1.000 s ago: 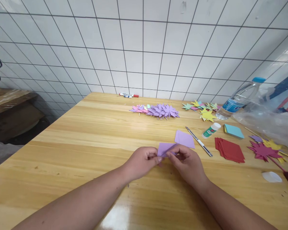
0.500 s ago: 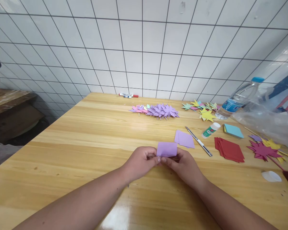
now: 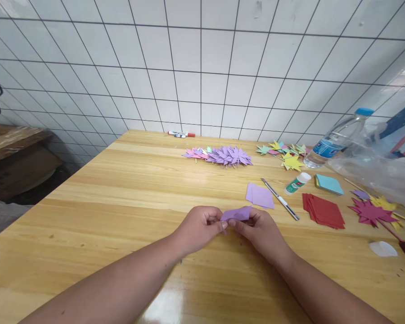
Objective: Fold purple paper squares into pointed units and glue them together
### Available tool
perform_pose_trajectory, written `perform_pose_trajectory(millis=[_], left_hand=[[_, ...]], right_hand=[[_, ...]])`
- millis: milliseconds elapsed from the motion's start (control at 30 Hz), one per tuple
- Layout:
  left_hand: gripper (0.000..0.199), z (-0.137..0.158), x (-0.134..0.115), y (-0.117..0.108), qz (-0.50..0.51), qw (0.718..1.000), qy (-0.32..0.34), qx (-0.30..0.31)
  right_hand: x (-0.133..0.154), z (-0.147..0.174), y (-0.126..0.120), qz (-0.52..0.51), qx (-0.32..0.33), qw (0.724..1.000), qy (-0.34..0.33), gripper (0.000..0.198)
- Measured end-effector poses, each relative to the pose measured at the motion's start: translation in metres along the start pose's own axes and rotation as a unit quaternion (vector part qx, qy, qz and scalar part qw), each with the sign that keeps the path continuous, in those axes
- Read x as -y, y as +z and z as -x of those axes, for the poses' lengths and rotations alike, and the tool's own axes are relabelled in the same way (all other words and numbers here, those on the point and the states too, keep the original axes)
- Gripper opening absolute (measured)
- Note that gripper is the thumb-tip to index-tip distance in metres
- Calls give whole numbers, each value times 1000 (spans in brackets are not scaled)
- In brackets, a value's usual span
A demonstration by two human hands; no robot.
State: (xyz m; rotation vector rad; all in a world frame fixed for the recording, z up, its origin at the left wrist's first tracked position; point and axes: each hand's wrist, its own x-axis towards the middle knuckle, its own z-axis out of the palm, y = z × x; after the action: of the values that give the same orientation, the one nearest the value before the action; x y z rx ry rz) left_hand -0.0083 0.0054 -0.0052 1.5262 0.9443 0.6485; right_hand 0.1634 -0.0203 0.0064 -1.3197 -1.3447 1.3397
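The table [image 3: 121, 189] has a glossy, yellowish wood-grain top, with markers [image 3: 181, 134], a heap of purple and pink paper leaves [image 3: 227, 156], a mixed-colour leaf cluster [image 3: 292, 161] and a blue-capped bottle [image 3: 335, 143] along its far side. Nearer, running rightward, are purple paper squares [image 3: 261, 196], a slim cutter [image 3: 280, 199], a white-capped glue stick [image 3: 297, 183], overlapping red squares [image 3: 326, 212], a blue-topped stack [image 3: 329, 184] and a magenta leaf [image 3: 369, 211].
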Motion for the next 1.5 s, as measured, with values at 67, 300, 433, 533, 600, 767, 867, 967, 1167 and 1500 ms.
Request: perform_pose_trajectory(millis=[67,300,433,533,600,767,867,967,1167,1500], left_hand=[[20,0,0,0,9,1000,-3,2],[18,-1,-2,-1,16,1000,-15,-10],[19,-1,-3,-2,21,999,-20,-15],[21,-1,-4,-2,20,999,-30,-22],[22,-1,-4,-2,12,999,-29,-27],[25,-1,0,0,-1,999,10,-33],[31,-2,4,1,10,999,-2,-33],[30,-3,7,1,13,999,-10,-44],[22,-2,6,0,-40,998,4,-48],[21,-1,2,-1,-43,997,-1,-66]], right_hand=[[0,-1,-1,1,4,1000,-3,26],[-2,-1,-7,7,-38,999,21,29],[-2,-2,-11,1,-57,998,29,31],[-1,-3,-14,10,-82,996,28,31],[0,-3,-15,19,-87,996,21,32],[-2,-3,-15,39,-102,994,-10,35],[-5,-2,-13,43,-91,994,-35,34],[-5,-1,-10,45,-74,995,-47,31],[0,4,-1,80,3,997,-25,22],[-3,0,-10,110,-42,993,-4,15]])
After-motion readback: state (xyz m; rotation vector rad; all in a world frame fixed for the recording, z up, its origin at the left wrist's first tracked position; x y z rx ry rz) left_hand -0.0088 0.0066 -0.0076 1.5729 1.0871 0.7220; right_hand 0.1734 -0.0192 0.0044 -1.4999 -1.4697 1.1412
